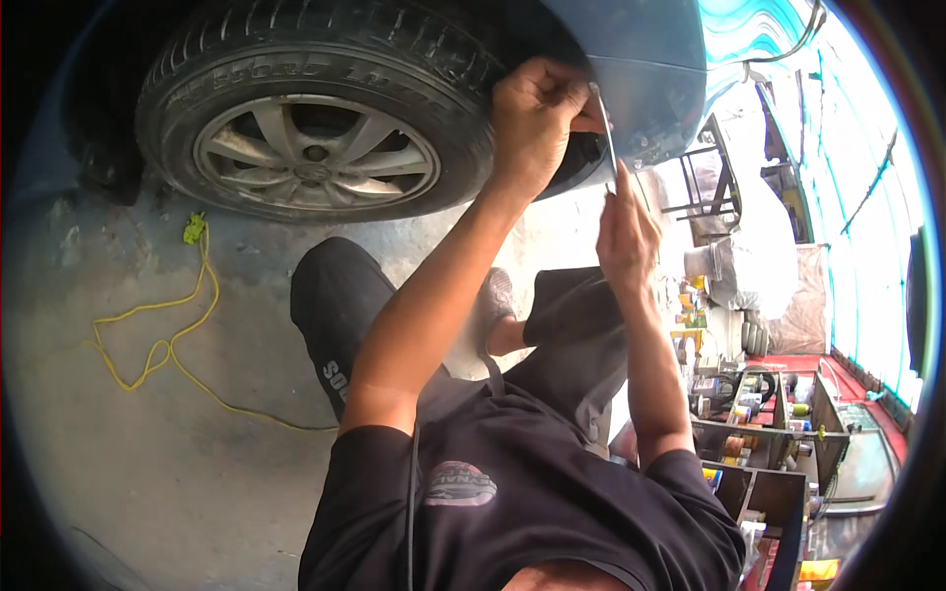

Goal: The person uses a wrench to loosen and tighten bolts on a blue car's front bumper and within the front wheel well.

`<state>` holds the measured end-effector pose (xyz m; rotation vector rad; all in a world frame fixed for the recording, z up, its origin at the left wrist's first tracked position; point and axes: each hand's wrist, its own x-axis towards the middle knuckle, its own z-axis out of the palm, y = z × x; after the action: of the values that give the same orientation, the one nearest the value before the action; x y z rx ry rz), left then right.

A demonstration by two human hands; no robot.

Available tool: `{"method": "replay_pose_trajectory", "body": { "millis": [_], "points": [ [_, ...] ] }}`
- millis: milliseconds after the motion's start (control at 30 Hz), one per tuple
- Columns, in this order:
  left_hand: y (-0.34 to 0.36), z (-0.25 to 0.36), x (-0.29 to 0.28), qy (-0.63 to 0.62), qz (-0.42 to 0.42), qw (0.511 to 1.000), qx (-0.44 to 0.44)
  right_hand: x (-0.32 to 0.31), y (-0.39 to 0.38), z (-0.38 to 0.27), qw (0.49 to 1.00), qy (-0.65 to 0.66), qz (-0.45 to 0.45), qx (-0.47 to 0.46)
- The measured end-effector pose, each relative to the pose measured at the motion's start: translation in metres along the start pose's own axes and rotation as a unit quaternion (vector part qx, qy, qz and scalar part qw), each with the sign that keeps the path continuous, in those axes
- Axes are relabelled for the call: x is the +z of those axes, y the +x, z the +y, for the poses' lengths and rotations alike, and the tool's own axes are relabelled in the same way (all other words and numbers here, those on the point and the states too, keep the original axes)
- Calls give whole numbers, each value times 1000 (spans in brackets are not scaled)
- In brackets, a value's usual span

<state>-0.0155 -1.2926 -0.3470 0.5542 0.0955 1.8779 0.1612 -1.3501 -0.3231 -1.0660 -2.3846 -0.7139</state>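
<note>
Where the black-sleeved forearms rise through mid-frame: right hand (627,234) pinched on the lower end of a thin, stiff metal rod (608,146), steadying it. Above, left hand (537,123) closed on its top, pressing it against the glossy blue fender edge (645,89). Beyond, upper left: ribbed rubber tyre (325,49), dull alloy spokes. Lower left: yellow cord (158,340) looped over rough concrete floor (148,473).

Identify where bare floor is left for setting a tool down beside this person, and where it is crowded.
Free: the concrete floor left of the knee, below the yellow cord. Also bare between cord and tyre. Crowded: the shelves at right, packed with containers, and the fender edge, where both hands hold a thin metal strip.
</note>
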Motion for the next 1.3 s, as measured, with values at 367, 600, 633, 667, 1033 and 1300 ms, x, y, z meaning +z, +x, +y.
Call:
{"method": "replay_pose_trajectory", "body": {
  "millis": [367,600,633,667,1033,1300],
  "points": [
    [-5,1,-7,-103,9,994,-33,-50,34,-42,991,20,19,-130],
    [1,-2,-7,-195,6,977,-91,-73,85,-82,987,31,-1,-157],
    [0,-2,-6,-180,2,979,-97,-73,90,-84,987,34,3,-156],
    [-2,2,-8,-163,0,982,-100,-71,94,-87,986,35,18,-162],
    [3,-5,-3,-18,1,999,49,16,4,18,996,36,39,-67],
    [-10,-7,-16,-69,7,998,-15,-43,24,-29,992,26,7,-120]
  ]
}}
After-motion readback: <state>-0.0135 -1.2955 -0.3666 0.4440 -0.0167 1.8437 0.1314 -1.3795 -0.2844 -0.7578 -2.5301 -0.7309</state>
